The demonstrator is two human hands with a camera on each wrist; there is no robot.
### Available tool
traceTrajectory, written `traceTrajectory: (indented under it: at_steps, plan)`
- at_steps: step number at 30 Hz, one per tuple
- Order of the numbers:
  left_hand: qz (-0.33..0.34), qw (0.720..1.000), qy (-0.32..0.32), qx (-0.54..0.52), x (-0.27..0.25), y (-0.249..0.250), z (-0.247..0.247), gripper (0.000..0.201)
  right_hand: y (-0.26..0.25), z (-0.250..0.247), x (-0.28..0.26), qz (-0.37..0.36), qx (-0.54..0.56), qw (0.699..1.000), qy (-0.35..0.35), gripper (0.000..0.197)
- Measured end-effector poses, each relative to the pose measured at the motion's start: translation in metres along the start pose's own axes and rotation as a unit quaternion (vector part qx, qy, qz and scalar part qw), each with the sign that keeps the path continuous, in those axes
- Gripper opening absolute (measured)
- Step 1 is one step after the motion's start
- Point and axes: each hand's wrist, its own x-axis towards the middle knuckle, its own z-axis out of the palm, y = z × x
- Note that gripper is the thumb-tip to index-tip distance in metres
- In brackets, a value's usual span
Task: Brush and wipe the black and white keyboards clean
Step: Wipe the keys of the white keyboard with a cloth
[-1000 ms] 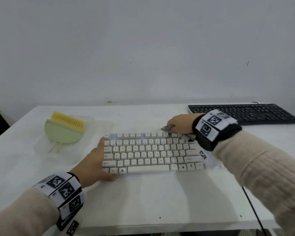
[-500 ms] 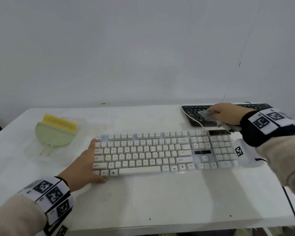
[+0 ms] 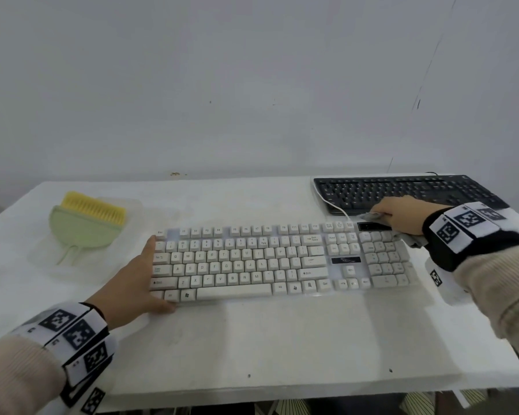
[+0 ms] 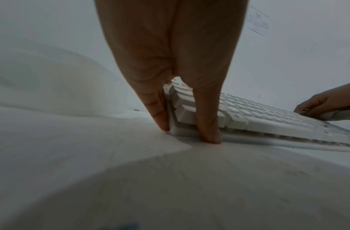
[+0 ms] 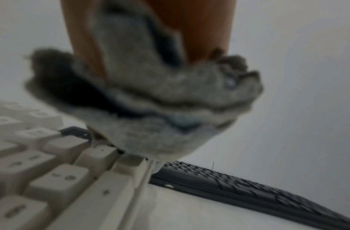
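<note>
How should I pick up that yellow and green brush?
Probably by the thin looped handle of the brush, reaching from the table's near side. The handle points toward the person, bristles away, and the green body looks too wide to wrap fingers around.

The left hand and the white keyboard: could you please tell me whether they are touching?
Touching. In the left wrist view, the left hand has its fingers flat against the end of the white keyboard and its thumb against the front edge, with no gap.
</note>
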Motion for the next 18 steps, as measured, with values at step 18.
traceTrajectory:
  at_steps: [18]
  plan:
    - [-0.008,0.999,0.002,0.033,0.004,-0.010,-0.001,0.134,0.055,0.057,-0.004,0.063,0.274,0.959,0.047,0.033]
